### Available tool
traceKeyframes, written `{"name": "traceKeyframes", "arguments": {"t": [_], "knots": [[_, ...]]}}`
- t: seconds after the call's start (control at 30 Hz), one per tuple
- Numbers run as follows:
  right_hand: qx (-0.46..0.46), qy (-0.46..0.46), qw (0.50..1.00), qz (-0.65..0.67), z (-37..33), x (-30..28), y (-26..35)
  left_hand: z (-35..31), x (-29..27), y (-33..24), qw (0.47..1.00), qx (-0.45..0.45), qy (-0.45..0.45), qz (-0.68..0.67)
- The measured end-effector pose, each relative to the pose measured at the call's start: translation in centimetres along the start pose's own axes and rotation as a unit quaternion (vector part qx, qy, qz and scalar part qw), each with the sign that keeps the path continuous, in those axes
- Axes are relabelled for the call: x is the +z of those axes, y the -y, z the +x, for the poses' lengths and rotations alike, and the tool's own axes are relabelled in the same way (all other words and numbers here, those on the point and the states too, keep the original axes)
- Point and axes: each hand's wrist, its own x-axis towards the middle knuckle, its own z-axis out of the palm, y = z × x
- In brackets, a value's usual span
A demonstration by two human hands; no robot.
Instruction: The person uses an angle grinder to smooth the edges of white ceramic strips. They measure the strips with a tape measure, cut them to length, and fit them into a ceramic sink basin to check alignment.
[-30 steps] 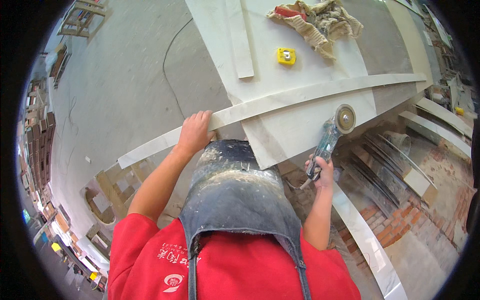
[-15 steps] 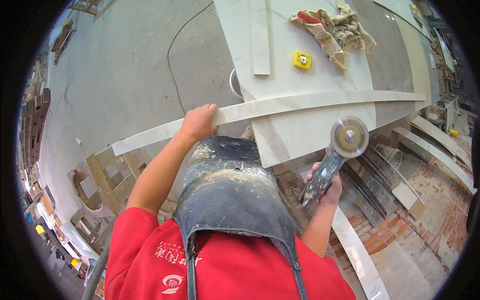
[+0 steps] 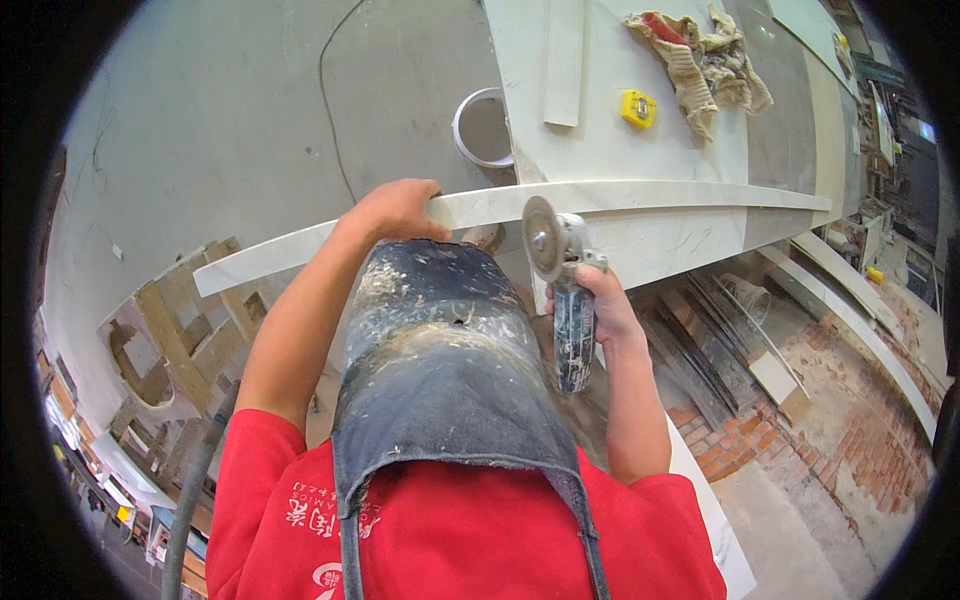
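A long, narrow white tile strip (image 3: 620,196) lies across the slab-topped table and juts out past its left edge. My left hand (image 3: 403,210) is wrapped round the overhanging part, thumb on the near side. In my right hand (image 3: 606,300) is an angle grinder (image 3: 574,325), gripped by its dark, dust-stained body. The grinder's disc (image 3: 541,238) points up and stands at the near side of the strip; whether it touches cannot be seen. A dusty dark apron (image 3: 450,350) covers my front.
On the pale slab (image 3: 650,150) lie a yellow tape measure (image 3: 638,108), knitted gloves (image 3: 705,65) and a shorter white strip (image 3: 565,60). A white bucket (image 3: 462,125) stands beyond the table edge. Wooden frames (image 3: 185,335) are at left; stacked strips (image 3: 765,370) and bricks are at right.
My right hand has brought the grinder left and upright, closer to the strip, and the disc has turned to face left. My left hand stays on the strip; the view has shifted slightly.
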Motion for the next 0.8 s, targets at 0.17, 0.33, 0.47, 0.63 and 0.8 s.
{"name": "traceKeyframes", "arguments": {"t": [0.17, 0.33, 0.47, 0.63, 0.8], "knots": [[0.087, -0.061, 0.994, -0.017, 0.6, 2.1, -0.5, 0.9, -0.1, 0.3, 0.998, -0.003, 0.049, -0.027], [0.090, -0.092, 0.989, -0.068, 1.3, 2.7, -1.0, 0.8, -0.7, -0.4, 0.998, -0.019, 0.054, -0.034], [0.094, -0.106, 0.986, -0.085, 1.5, 3.2, -0.8, 1.0, -0.1, -0.1, 0.999, -0.022, 0.032, -0.027], [0.090, -0.092, 0.989, -0.075, 2.1, 2.6, -1.1, 0.8, 0.1, -0.2, 1.000, -0.004, 0.010, -0.025], [0.091, -0.092, 0.989, -0.065, 1.9, 2.6, -1.2, 0.7, 0.2, -0.5, 1.000, 0.003, -0.002, -0.005]]}}
